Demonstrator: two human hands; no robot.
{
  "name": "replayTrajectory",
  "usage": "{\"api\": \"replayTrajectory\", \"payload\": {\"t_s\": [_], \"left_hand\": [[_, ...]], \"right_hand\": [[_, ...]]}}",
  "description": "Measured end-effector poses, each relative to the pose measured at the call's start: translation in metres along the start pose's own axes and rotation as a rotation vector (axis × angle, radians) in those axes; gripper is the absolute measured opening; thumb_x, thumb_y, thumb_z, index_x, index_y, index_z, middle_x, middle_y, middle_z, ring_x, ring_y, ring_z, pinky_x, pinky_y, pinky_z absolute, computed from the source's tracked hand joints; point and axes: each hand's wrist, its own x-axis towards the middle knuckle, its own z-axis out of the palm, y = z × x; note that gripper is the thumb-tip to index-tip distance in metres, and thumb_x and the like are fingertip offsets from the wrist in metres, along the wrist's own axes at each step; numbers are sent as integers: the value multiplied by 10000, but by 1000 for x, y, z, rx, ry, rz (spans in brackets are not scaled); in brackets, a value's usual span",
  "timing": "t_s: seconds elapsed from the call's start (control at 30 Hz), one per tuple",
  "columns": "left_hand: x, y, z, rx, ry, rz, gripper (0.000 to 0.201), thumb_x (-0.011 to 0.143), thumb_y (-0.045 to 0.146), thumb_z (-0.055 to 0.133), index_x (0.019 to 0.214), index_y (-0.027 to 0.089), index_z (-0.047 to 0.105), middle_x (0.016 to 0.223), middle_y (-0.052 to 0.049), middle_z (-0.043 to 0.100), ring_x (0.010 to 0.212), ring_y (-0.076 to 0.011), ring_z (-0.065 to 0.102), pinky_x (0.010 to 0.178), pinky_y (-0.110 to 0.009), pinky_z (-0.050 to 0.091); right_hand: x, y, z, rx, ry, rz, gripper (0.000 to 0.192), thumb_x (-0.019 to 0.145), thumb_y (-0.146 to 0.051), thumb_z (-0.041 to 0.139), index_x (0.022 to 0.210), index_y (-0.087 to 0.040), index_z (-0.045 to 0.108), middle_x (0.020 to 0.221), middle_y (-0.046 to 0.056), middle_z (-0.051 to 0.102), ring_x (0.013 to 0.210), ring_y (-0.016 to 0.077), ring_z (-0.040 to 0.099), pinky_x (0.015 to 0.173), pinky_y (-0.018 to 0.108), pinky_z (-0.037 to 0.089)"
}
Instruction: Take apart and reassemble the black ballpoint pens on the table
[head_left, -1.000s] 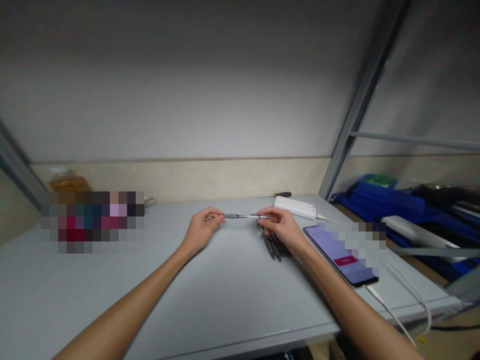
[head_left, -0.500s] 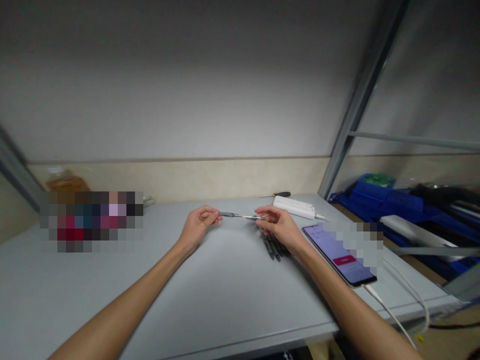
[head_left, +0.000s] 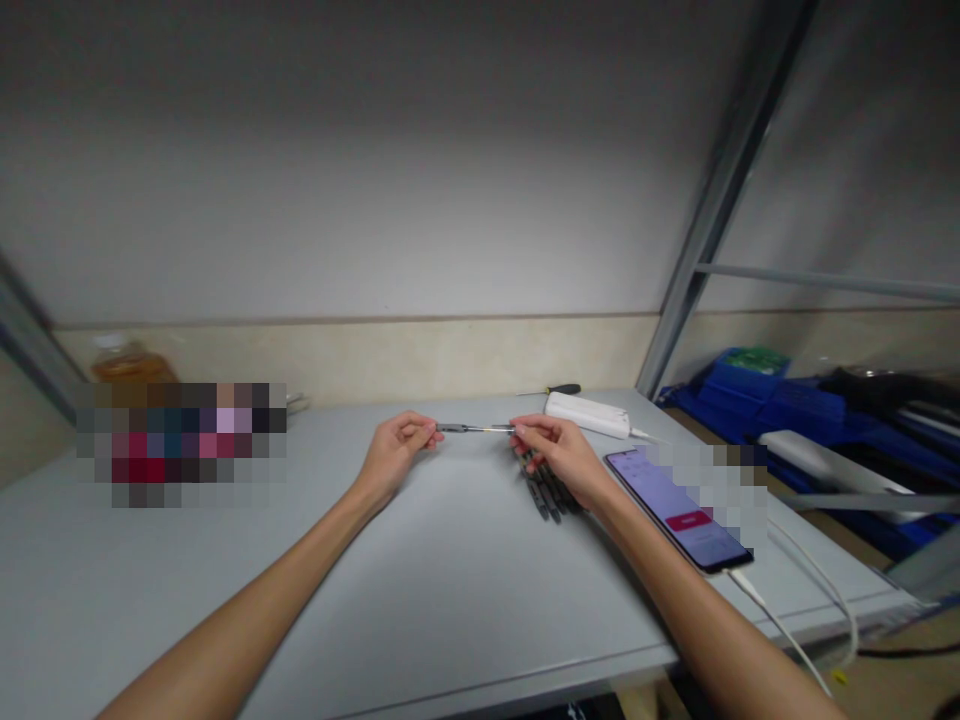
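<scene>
A thin pen is held level just above the table at mid-frame, its left end pinched by the left hand and its right end pinched by the fingertips of the right hand, with a bunch of dark pens partly trapped under that palm. A slip looks likely if either pinch is eased, and the bunch could get rolled toward the phone at right. No brand or writing can be read; the phone screen is too blurred.
</scene>
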Motion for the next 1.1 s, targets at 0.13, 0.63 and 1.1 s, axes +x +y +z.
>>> {"api": "replayTrajectory", "payload": {"t_s": [0.13,0.63,1.1], "left_hand": [[0,-1,1,76,-36,11,331,678,460,672,705,139,594,618,-23,647,565,-107,554,610,-244,443],[-4,4,3,398,-20,20,530,845,500,368,433,184,474,427,25,419,458,-113,374,545,-251,305],[3,-5,-4,330,26,3,491,833,541,365,480,202,403,438,37,372,455,-114,359,532,-251,314]], "right_hand": [[2,3,-1,19,54,-52,318,602,-362,725,802,-124,661,647,33,625,598,130,565,484,221,449],[1,0,1,-74,108,-134,264,578,-327,736,761,-149,668,635,17,617,576,132,565,575,272,487],[9,7,-8,21,203,-180,264,576,-318,738,767,-151,667,752,47,653,629,141,580,601,286,517]]}}
